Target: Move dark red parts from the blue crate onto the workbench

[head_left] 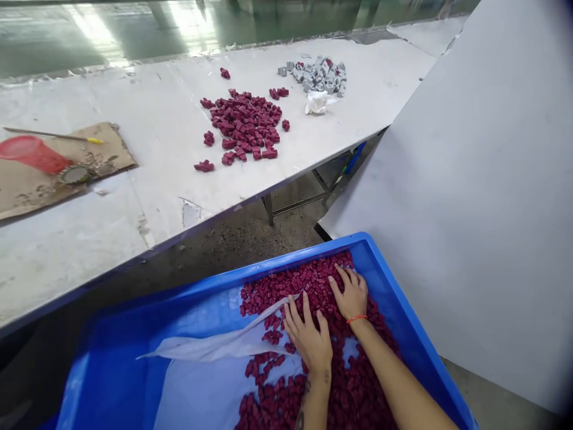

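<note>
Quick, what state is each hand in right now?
Left hand: open, fingers spread on the red pieces, holding nothing visible.
Right hand: open, pressed on the same pieces, holding nothing visible.

Seen from my remote view: a white table running from left to far right. Center: a loose heap of maroon pieces, a few strays around it. Far right: a smaller cluster of gray pieces, a crumpled white rag just beside them. Left: a cardboard sheet bearing a tipped red cup.
</note>
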`<act>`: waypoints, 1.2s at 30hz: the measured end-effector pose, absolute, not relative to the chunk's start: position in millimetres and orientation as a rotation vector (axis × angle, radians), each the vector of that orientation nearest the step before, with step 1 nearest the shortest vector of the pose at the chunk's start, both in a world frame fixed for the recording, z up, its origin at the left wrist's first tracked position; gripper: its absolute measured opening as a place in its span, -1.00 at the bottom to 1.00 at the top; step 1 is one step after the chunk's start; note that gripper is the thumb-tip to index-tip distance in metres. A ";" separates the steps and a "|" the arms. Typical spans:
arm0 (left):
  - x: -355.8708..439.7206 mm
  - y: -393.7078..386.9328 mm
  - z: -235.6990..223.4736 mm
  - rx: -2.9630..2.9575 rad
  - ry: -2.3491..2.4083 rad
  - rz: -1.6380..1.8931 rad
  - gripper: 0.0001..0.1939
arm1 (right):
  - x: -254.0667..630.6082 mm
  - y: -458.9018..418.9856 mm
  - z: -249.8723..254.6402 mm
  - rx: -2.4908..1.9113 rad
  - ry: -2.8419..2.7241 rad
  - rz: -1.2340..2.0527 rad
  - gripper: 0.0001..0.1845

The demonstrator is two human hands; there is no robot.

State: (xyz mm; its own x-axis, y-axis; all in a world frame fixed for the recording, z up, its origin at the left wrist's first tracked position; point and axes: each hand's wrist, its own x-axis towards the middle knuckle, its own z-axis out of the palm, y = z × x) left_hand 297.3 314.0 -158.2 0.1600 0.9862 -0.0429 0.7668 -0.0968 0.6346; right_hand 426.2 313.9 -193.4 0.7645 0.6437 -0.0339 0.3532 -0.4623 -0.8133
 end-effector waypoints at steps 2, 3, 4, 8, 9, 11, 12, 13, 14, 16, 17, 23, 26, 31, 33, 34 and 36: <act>300.0 313.4 -161.1 1.918 1.656 0.574 -0.56 | 408.0 305.9 -191.9 -2.102 -0.700 0.477 -0.58; 300.4 313.0 -162.1 1.913 1.646 0.589 -0.57 | 399.4 302.0 -190.2 -2.091 -0.680 0.508 -0.58; 300.3 312.7 -162.8 1.906 1.633 0.606 -0.58 | 391.7 298.6 -188.1 -2.071 -0.660 0.542 -0.58; 298.5 313.2 -164.3 1.834 1.558 0.674 -0.61 | 369.8 291.5 -180.6 -1.933 -0.529 0.678 -0.59; 297.9 313.7 -164.4 1.801 1.537 0.688 -0.63 | 366.4 291.2 -179.7 -1.887 -0.483 0.709 -0.59; 296.6 314.7 -164.4 1.721 1.505 0.709 -0.64 | 361.3 291.4 -179.1 -1.789 -0.382 0.773 -0.60; 295.9 315.2 -164.1 1.678 1.492 0.716 -0.63 | 359.3 291.7 -178.9 -1.738 -0.331 0.805 -0.60; 295.2 315.4 -163.4 1.638 1.479 0.720 -0.62 | 357.4 292.0 -178.3 -1.690 -0.279 0.834 -0.60; 294.4 315.4 -162.3 1.602 1.468 0.725 -0.61 | 355.5 292.2 -177.1 -1.644 -0.226 0.859 -0.60; 292.6 314.8 -158.1 1.540 1.463 0.740 -0.59 | 351.3 292.4 -171.8 -1.567 -0.121 0.884 -0.56; 291.5 314.2 -154.6 1.515 1.467 0.753 -0.58 | 349.1 292.3 -167.3 -1.537 -0.072 0.887 -0.53; 291.2 317.8 -99.7 1.477 1.462 0.887 -0.62 | 346.4 295.7 -106.3 -1.414 0.111 0.860 -0.55; 308.5 339.7 -41.4 1.521 1.373 0.994 -0.71 | 362.4 316.4 -49.4 -1.297 0.075 0.832 -0.59; 366.3 429.6 70.5 1.671 1.073 1.248 -0.79 | 415.0 410.3 57.7 -1.007 -0.117 0.743 -0.60; 388.5 477.3 99.5 1.716 0.980 1.347 -0.79 | 436.2 462.2 87.0 -0.914 -0.218 0.685 -0.61; 397.4 501.3 108.4 1.737 0.951 1.389 -0.79 | 445.1 488.7 96.2 -0.886 -0.260 0.647 -0.63; 410.3 547.4 116.0 1.793 0.923 1.448 -0.79 | 458.4 539.0 103.5 -0.871 -0.330 0.578 -0.68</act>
State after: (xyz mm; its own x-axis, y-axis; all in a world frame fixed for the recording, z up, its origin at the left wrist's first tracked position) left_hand 410.3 547.4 116.0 0.1431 0.8378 0.5269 0.1237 -0.5433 0.8304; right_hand 458.4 539.0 103.5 0.7997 0.5991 0.0400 -0.3395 0.5061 -0.7928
